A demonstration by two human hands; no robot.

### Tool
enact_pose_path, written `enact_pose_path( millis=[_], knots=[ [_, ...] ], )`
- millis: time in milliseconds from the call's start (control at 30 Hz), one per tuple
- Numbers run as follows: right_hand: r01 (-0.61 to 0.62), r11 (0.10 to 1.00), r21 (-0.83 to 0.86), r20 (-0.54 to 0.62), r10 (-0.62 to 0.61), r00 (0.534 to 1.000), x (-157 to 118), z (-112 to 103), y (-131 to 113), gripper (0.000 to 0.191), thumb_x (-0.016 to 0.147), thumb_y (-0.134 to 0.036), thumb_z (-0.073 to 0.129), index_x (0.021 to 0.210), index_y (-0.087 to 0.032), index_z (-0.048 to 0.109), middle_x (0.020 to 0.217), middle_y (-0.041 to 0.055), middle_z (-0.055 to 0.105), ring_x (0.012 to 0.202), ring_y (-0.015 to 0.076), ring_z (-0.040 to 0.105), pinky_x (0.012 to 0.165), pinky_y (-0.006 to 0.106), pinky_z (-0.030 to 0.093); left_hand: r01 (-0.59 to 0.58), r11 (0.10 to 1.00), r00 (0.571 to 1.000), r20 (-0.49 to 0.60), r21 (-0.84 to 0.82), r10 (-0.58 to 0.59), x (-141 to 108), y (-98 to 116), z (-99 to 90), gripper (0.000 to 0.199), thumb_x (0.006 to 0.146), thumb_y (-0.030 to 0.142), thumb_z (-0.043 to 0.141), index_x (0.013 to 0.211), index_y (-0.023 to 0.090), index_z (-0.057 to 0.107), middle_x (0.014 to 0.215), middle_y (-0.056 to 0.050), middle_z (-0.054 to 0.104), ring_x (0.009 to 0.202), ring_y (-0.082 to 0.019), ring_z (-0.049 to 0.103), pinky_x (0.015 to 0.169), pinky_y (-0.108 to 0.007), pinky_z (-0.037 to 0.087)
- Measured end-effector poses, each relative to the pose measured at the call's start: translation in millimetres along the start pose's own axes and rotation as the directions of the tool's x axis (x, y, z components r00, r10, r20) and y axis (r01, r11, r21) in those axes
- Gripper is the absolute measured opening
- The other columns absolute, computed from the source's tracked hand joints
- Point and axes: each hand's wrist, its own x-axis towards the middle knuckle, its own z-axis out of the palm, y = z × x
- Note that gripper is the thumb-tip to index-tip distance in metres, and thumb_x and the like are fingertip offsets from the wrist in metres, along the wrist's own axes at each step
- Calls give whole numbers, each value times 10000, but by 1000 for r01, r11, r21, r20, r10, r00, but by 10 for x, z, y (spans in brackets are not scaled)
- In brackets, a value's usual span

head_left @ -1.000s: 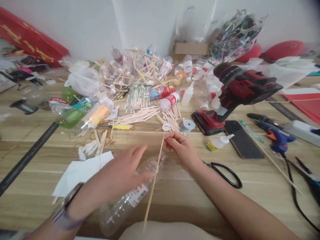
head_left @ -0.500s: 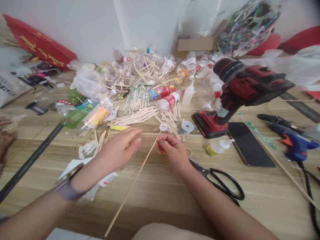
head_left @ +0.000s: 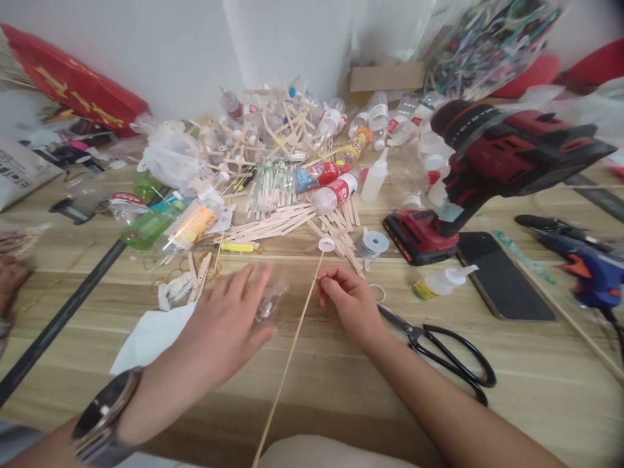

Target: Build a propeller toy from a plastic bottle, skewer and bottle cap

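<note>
The step in hand is judged to be fine fingertip work at the capped end of a stick. The left hand (head_left: 219, 325) is spread wide, its fingers released, with nothing seen gripped; by the right hand (head_left: 346, 296), thumb and forefinger are pinched together, apparently on a fine strand (head_left: 316, 278). The thin wooden stick (head_left: 292, 348) is slanted between the two hands, its upper part just beside the right fingertips; whether it is touched by them cannot be told. A steady right pinch and careful guiding by the left fingers are judged to be called for.

Counted from largest to smallest, one cordless drill (head_left: 531, 149) is stood beyond and to the right of the right fingers. One pair of black-handled scissors (head_left: 414, 333) is laid to their right, nearer the wearer, and one smartphone (head_left: 507, 276) farther right. One clear plastic bottle (head_left: 273, 302) is partly hidden just beside the left fingers. One yellow-labelled glue bottle (head_left: 436, 283) is placed between phone and right hand. One wire spool (head_left: 373, 244) and one white bottle cap (head_left: 326, 244), at the stick's tip, are seen just beyond the right fingers.
</note>
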Motion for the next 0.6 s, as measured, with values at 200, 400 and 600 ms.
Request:
enact_pose_path(
  millis=[200, 400, 600],
  knots=[
    [13, 1000, -22, -18, -14, 1000, 5, -4, 47, 99, 700, -289, 587, 730, -196, 601, 607, -38, 579, 480, 96, 493, 495, 233, 394, 16, 996, 965, 259, 88, -39, 53, -119, 118, 664, 928, 310, 447, 1520, 172, 180, 1267, -224, 587, 974, -346, 673, 774, -468, 540],
    [0, 999, -36, -15, 0, 1000, 11, -6, 56, 105, 708, -299, 588, 724, -196, 597, 593, -47, 549, 474, 95, 483, 489, 231, 388, -87, 995, 986, -136, 45, 93, 468, 62, -44, 456, 949, 278, 376, 1307, 39, 526, 1366, -225, 533, 1318, -343, 427, 1098, -504, 318],
    [-6, 999, -48, 9, 6, 1000, 17, -11, 70, 112, 712, -309, 598, 729, -198, 593, 576, -52, 543, 469, 100, 479, 482, 233, 373, -33, 883, 984, 140, -469, 111, 686, 213, 1, 411, 938, 248, 352, 1272, 145, 568, 1311, -111, 620, 1158, -227, 589, 964, -354, 460]
  ],
)
